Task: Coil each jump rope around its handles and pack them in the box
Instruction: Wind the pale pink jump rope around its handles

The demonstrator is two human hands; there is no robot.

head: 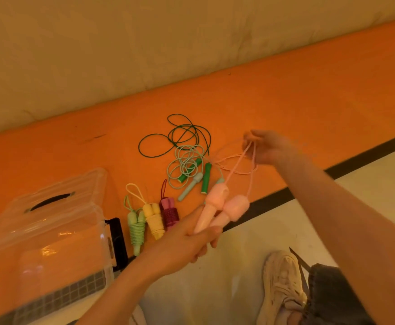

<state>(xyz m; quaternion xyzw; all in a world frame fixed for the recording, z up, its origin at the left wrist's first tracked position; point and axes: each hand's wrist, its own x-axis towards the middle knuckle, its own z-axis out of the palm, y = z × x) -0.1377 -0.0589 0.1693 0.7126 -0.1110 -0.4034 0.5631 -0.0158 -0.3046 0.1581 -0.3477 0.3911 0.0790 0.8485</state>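
Orange mat [285,73] beneath pale padded wall [121,43], warm dim light.

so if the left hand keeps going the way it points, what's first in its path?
The left hand, holding the pink handles, points up and right. First in that line are the loose green handles and mint rope on the orange mat; depth is unclear, so it might pass above them.

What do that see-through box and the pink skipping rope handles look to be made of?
The box looks like clear, glossy hard plastic: the orange floor shows through its walls, and they catch bright glints. The pink handles, gripped together by the left hand, seem smooth matt plastic below, with thicker upper sleeves that look soft, perhaps foam; the blur leaves that open.
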